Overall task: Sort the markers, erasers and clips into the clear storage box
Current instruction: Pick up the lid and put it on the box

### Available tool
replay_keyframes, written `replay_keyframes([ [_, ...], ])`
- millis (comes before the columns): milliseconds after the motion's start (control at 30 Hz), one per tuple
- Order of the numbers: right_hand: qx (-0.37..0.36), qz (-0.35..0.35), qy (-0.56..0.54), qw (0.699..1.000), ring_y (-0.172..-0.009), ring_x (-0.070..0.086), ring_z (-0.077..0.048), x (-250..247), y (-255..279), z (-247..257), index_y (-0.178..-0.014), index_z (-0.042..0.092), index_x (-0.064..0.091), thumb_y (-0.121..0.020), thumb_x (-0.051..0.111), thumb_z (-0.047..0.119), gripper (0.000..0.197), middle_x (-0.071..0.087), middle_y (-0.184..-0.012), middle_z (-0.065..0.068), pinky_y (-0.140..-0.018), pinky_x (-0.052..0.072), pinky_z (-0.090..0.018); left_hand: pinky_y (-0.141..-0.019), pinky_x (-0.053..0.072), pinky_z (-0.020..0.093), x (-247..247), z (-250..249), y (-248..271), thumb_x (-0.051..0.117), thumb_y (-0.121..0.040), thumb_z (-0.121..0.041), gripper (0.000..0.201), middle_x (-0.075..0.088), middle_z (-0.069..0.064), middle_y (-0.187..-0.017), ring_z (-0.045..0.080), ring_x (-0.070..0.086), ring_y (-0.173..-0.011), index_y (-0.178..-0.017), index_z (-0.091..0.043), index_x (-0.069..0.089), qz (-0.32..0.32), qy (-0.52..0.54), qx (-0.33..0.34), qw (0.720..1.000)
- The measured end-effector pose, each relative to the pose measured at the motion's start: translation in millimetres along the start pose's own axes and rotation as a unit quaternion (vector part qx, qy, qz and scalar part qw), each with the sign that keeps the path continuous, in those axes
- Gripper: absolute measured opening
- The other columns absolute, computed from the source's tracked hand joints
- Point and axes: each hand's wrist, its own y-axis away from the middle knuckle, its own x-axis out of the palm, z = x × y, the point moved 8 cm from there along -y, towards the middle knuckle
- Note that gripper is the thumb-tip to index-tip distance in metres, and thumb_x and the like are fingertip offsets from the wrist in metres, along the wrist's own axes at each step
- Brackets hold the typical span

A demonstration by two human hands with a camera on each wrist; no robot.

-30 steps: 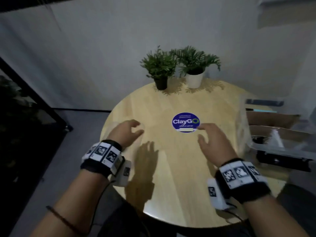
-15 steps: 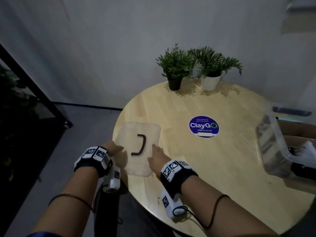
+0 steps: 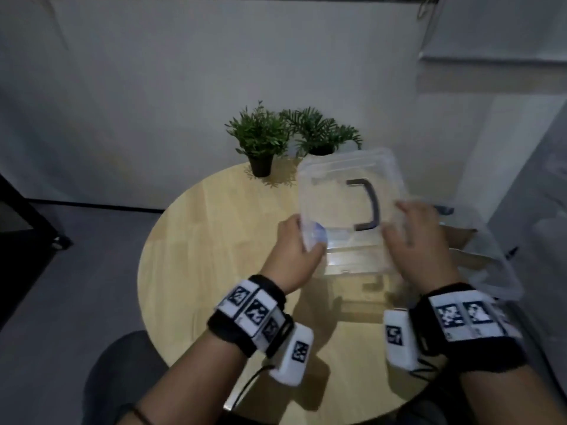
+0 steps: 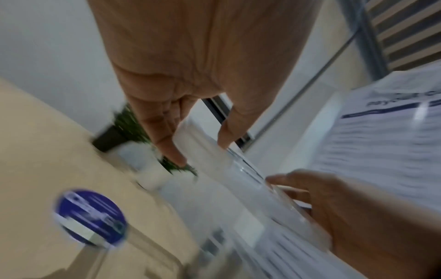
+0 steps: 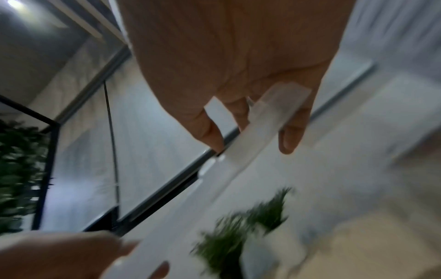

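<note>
Both hands (image 3: 291,253) gripping clear lid (image 3: 349,210) aloft.

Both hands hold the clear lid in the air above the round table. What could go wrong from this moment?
1. The clear lid is held only at its two side edges by the left hand and right hand; smooth plastic might slip and fall onto the table.
2. Its far edge is near the two potted plants; swinging it forward may knock one over.
</note>
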Motion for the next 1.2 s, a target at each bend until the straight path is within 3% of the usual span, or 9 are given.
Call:
replay_keyframes([
  [200, 0.137, -0.023, 0.096, 0.986, -0.122, 0.049, -0.039, -78, 0, -126, -0.132, 0.003, 0.050, -0.091, 0.049, 0.034, 0.052, 0.046, -0.138, -0.025, -0.104, 0.038, -0.044, -0.107, 0.037, 0.039, 144, -60, -10, 0.055, -0.091, -0.032, 0.058, 0.036, 0.016, -0.134, 0.034, 0.040, -0.126, -0.138, -0.005, 0.032, 0.122, -0.056, -0.017, 0.991],
  [400, 0.211, 0.048, 0.104, 0.971, -0.131, 0.042, -0.038, -64, -9, -199, -0.135, 0.010, 0.048, -0.087, 0.053, 0.044, 0.059, 0.043, -0.144, -0.021, -0.110, 0.034, -0.049, -0.105, 0.040, 0.045, 189, -62, -23, 0.052, -0.094, -0.034, 0.060, 0.025, 0.015, -0.142, 0.038, 0.041, -0.128, -0.141, -0.007, 0.025, 0.135, -0.067, -0.065, 0.987],
  [667, 0.243, 0.144, 0.072, 0.957, -0.129, 0.045, -0.035, -44, -2, -168, -0.144, 0.008, 0.030, -0.098, 0.041, 0.034, 0.054, 0.043, -0.144, -0.020, -0.102, 0.037, -0.038, -0.107, 0.039, 0.046, 171, -21, -46, 0.044, -0.096, -0.046, 0.072, 0.033, 0.015, -0.152, 0.034, 0.041, -0.134, -0.151, -0.011, 0.014, 0.135, -0.044, -0.128, 0.982],
  [767, 0.223, 0.179, 0.090, 0.954, -0.106, 0.061, -0.037, -30, 21, -127, -0.125, 0.003, 0.050, -0.098, 0.035, 0.043, 0.051, 0.063, -0.113, -0.022, -0.091, 0.047, -0.040, -0.111, 0.035, 0.046, 122, -2, -58, 0.049, -0.094, -0.046, 0.075, 0.030, 0.013, -0.155, 0.031, 0.035, -0.140, -0.152, -0.012, 0.015, 0.057, -0.047, -0.144, 0.987],
  [867, 0.191, 0.230, 0.028, 0.954, -0.074, 0.071, -0.028, -22, 34, -90, -0.093, 0.012, 0.065, -0.097, 0.029, 0.049, 0.052, 0.074, -0.078, -0.008, -0.078, 0.056, -0.041, -0.114, 0.031, 0.044, 70, 21, -58, 0.049, -0.089, -0.058, 0.085, 0.027, 0.013, -0.156, 0.031, 0.032, -0.141, -0.152, -0.012, 0.014, 0.005, -0.054, -0.173, 0.983],
  [933, 0.166, 0.160, 0.075, 0.970, -0.070, 0.068, -0.024, -35, 20, -86, -0.087, 0.016, 0.068, -0.096, 0.031, 0.049, 0.050, 0.074, -0.076, -0.004, -0.075, 0.055, -0.035, -0.108, 0.037, 0.045, 49, 39, -46, 0.050, -0.082, -0.069, 0.095, 0.033, 0.011, -0.154, 0.032, 0.041, -0.135, -0.152, -0.015, 0.013, 0.018, -0.027, -0.218, 0.975],
  [1033, 0.170, 0.023, 0.164, 0.971, -0.098, 0.060, -0.032, -49, -10, -105, -0.115, 0.011, 0.061, -0.092, 0.040, 0.052, 0.052, 0.064, -0.113, -0.014, -0.079, 0.048, -0.037, -0.086, 0.049, 0.038, 53, 54, -11, 0.052, -0.078, -0.072, 0.088, 0.056, 0.008, -0.134, 0.027, 0.061, -0.111, -0.143, -0.017, 0.032, 0.124, 0.024, -0.289, 0.949],
  [1100, 0.226, 0.051, 0.168, 0.958, -0.114, 0.054, -0.036, -34, -21, -132, -0.128, 0.008, 0.051, -0.085, 0.041, 0.066, 0.074, 0.055, -0.129, -0.017, -0.088, 0.047, -0.042, -0.076, 0.052, 0.031, 61, 51, 3, 0.054, -0.082, -0.066, 0.067, 0.068, 0.007, -0.112, 0.019, 0.067, -0.094, -0.124, -0.013, 0.057, 0.155, 0.078, -0.306, 0.936],
  [1200, 0.299, 0.107, 0.086, 0.944, -0.111, 0.057, -0.037, -7, -29, -167, -0.131, 0.000, 0.047, -0.078, 0.044, 0.075, 0.092, 0.055, -0.129, -0.022, -0.081, 0.044, -0.038, -0.061, 0.057, 0.025, 65, 48, -3, 0.060, -0.088, -0.047, 0.048, 0.070, 0.013, -0.106, 0.020, 0.068, -0.080, -0.109, -0.004, 0.065, 0.117, 0.160, -0.311, 0.929],
])
